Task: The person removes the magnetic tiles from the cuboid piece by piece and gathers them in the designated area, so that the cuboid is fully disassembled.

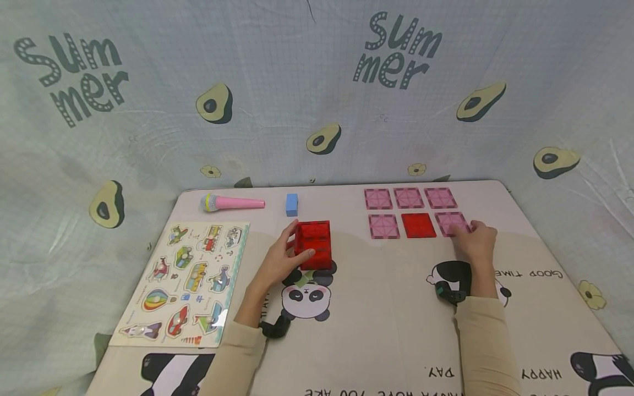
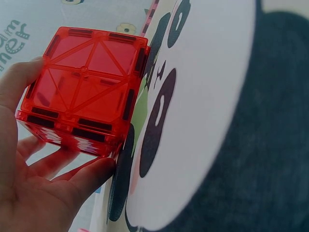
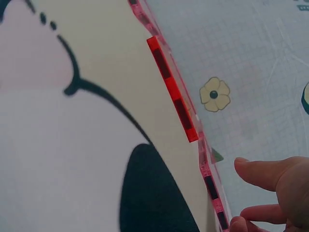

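My left hand (image 1: 279, 261) grips a red box built of translucent magnetic tiles (image 1: 313, 245) by its left side, fingers and thumb spread around it. In the left wrist view, the red box (image 2: 84, 72) shows a square face with crossed ribs, and the left hand (image 2: 53, 188) supports it. My right hand (image 1: 476, 242) reaches the right end of the near tile row, its fingertips at a pink magnetic tile (image 1: 449, 221). Seen from the right wrist, the right hand (image 3: 285, 193) has thumb and fingers apart, low at that tile's edge. A flat red tile (image 1: 418, 225) lies left of it.
More pink tiles (image 1: 378, 199) form two rows at the back right. A blue block (image 1: 292, 204) and a pink toy microphone (image 1: 238, 203) lie at the back left. A vehicle picture board (image 1: 183, 283) covers the left side of the panda-print table (image 1: 376, 313). A printed curtain (image 1: 277, 66) hangs behind.
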A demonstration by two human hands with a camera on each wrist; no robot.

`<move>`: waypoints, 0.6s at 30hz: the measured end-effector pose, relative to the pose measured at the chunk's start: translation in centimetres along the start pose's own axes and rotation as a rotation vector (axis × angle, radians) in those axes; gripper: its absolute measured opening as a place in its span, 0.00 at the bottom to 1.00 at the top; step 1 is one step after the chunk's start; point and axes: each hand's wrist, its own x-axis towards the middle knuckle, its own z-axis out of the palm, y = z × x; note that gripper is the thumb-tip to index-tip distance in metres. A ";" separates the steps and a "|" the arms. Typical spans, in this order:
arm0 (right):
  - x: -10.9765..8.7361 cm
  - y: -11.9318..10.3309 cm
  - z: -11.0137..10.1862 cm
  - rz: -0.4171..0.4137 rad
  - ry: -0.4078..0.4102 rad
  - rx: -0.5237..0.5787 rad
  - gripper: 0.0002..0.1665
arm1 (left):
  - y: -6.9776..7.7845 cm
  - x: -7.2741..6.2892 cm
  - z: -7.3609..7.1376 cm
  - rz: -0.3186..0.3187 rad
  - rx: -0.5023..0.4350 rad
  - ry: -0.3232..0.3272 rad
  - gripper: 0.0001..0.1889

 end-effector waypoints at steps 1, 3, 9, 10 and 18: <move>0.0 -0.1 0.0 0.000 0.007 0.007 0.45 | 0.0 0.0 0.0 0.002 -0.003 -0.001 0.49; -0.1 -0.3 -0.1 -0.004 0.019 0.025 0.44 | 0.0 0.0 0.0 0.005 -0.008 -0.002 0.48; -0.4 -0.9 -0.2 -0.027 0.047 0.067 0.44 | -0.2 0.0 0.0 0.005 -0.012 -0.002 0.48; -0.5 -1.0 -0.2 -0.034 0.057 0.072 0.43 | -0.2 0.0 0.0 0.004 -0.012 -0.002 0.48; -1.1 -2.3 -0.3 -0.089 0.111 0.097 0.41 | -0.3 0.1 0.0 -0.006 -0.018 -0.002 0.48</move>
